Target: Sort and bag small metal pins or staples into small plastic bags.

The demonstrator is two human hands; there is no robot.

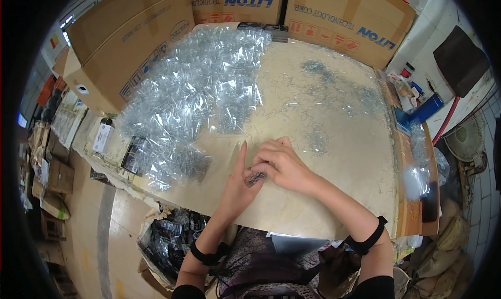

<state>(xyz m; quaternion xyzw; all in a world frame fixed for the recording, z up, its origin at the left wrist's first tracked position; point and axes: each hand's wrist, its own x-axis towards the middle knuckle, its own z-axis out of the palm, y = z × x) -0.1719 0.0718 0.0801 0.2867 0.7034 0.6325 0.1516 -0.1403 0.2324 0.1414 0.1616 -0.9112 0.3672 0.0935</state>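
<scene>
Near the front middle of the tan worktop [308,210], my left hand [237,189] holds a small bundle of thin metal pins [255,179] against its palm, its index finger pointing up. My right hand [284,166] bends over the bundle, its fingers curled and thumb close to the pins. Whatever lies between the right fingertips is too small to make out. Loose pins [317,140] lie scattered ahead and to the right, with a denser heap [315,67] farther back. A large pile of clear plastic bags [198,80], seemingly filled with similar pins, covers the left half.
Cardboard boxes [133,43] wall the left and back sides. A small white box [103,136] stands at the left edge. A sack of dark packets [172,236] sits below the front edge. At right are a blue box [428,108] and a fan [466,141].
</scene>
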